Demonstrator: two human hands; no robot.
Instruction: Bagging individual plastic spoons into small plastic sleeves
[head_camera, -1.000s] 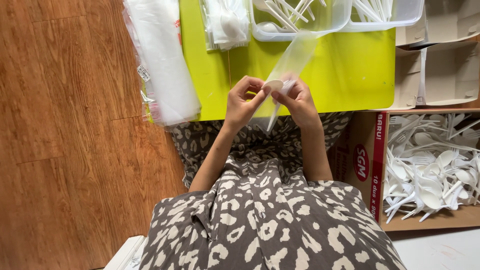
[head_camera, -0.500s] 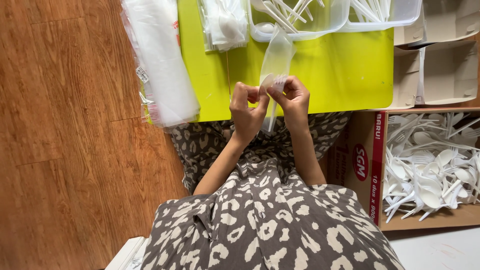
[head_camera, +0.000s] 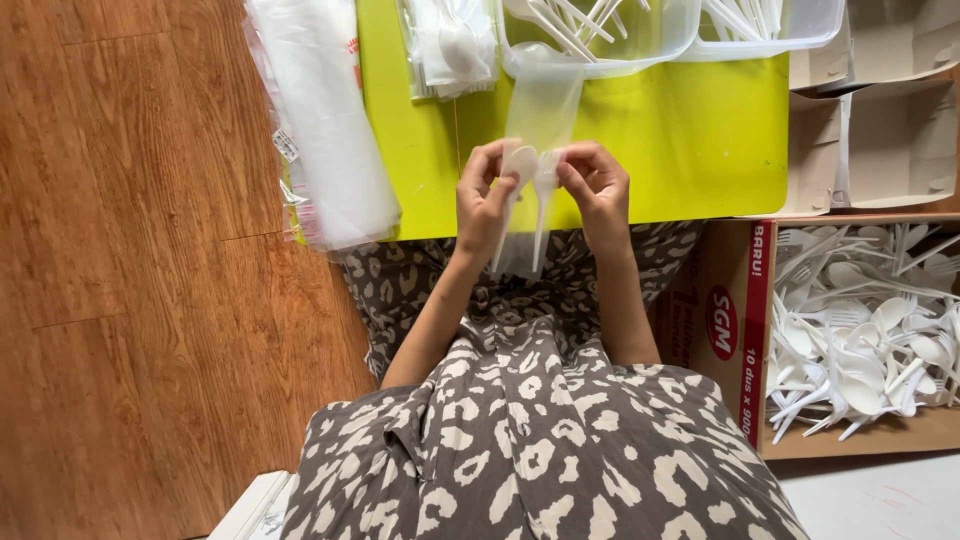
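Observation:
Over the near edge of a yellow-green tabletop (head_camera: 700, 140), my left hand (head_camera: 487, 198) and my right hand (head_camera: 598, 190) together hold a narrow clear plastic sleeve (head_camera: 545, 110). Inside it sit a white plastic spoon (head_camera: 518, 165) and a white plastic fork (head_camera: 543, 190), handles pointing down toward my lap. My left fingers pinch the spoon end through the film; my right fingers pinch the fork end. The sleeve's upper part trails up toward a clear tub (head_camera: 600, 35).
A stack of clear bags (head_camera: 325, 130) lies along the tabletop's left edge. Packed cutlery sleeves (head_camera: 450, 45) and two clear tubs of white cutlery sit at the back. A cardboard box (head_camera: 740, 330) of loose white spoons and forks stands at right, below white boxes (head_camera: 890, 130).
The spoon and fork have slid further into the sleeve, and both hands have shifted slightly lower and closer together around the sleeve's open end.

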